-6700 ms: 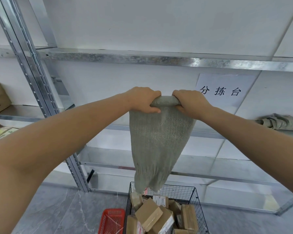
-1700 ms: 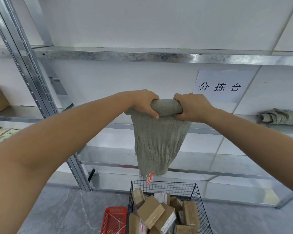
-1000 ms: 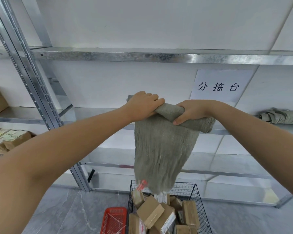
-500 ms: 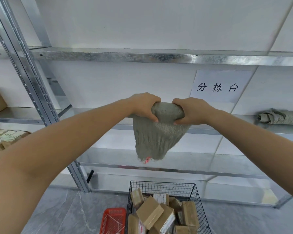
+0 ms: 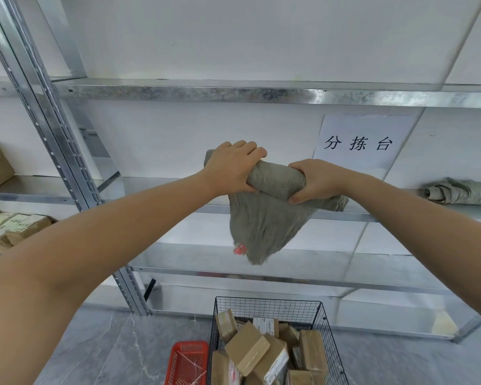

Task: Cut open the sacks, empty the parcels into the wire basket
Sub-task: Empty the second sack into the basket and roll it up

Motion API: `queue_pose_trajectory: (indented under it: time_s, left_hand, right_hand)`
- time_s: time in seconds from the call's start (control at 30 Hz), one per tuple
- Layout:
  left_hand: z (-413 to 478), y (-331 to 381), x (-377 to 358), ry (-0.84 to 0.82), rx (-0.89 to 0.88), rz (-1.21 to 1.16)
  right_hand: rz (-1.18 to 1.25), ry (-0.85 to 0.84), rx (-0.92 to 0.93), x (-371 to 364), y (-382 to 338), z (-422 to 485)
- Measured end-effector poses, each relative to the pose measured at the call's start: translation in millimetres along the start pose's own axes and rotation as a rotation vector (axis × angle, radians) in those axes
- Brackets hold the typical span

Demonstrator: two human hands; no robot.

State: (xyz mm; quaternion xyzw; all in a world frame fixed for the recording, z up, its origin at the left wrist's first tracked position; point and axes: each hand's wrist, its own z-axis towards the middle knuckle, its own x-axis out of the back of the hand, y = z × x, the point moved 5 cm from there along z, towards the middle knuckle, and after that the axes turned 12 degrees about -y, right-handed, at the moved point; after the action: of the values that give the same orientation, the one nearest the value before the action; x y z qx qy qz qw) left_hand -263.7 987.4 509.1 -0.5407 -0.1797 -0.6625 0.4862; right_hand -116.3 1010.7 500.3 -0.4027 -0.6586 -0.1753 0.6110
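Note:
Both my hands hold a limp grey-green woven sack (image 5: 264,220) at chest height in front of the metal shelving. My left hand (image 5: 232,168) grips the rolled top of the sack on its left, and my right hand (image 5: 314,180) grips the roll on its right. The loose end hangs down with a red tag (image 5: 240,249) at its hem. Straight below stands the black wire basket (image 5: 267,305) on the floor, holding several brown cardboard parcels (image 5: 247,348).
A red plastic crate (image 5: 186,362) sits left of the basket. A folded grey sack (image 5: 458,191) lies on the right shelf. Cardboard parcels (image 5: 14,226) fill the left shelves. A paper sign (image 5: 358,143) hangs on the wall. A slanted shelf upright (image 5: 67,151) stands at left.
The sack has been rolled up further; its hanging part is shorter than at first. In the last half second the hands shifted, and the hem dropped a little lower again.

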Motion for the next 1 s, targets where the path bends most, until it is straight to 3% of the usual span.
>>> queue_pose_trajectory:
  time_s: [0.1, 0.2, 0.3, 0.43, 0.6, 0.77, 0.9, 1.0]
  left_hand:
    - [3.8, -1.8, -4.8, -0.337, 0.127, -0.039]
    - [6.0, -0.8, -7.2, -0.596, 0.173, -0.249]
    - [10.4, 0.4, -10.6, -0.733, 0.150, -0.439]
    - [14.0, 1.6, -9.6, -0.667, 0.150, -0.409]
    - [11.4, 7.7, -4.4, -0.394, 0.115, -0.146]
    - [4.2, 20.2, -3.8, -0.121, -0.035, -0.075]
    - [-2.2, 20.0, -7.3, -0.060, -0.125, -0.004]
    - [-0.6, 20.5, -10.7, -0.148, -0.028, -0.023]
  right_hand:
    - [-0.032, 0.035, 0.017, 0.5, 0.3, -3.2]
    - [-0.138, 0.114, -0.002, -1.3, -1.4, -8.0]
    - [-0.224, 0.202, -0.010, -5.8, -5.5, -9.7]
    - [-0.306, 0.255, -0.018, -6.6, -4.0, -8.4]
    - [-0.053, -0.027, -0.012, -8.4, -2.7, -2.8]
    - [0.093, -0.165, -0.013, -10.8, -5.3, 0.6]
    - [0.111, -0.271, -0.060, -17.8, -0.9, 4.8]
    - [0.147, -0.308, -0.094, -18.0, 1.4, 3.2]
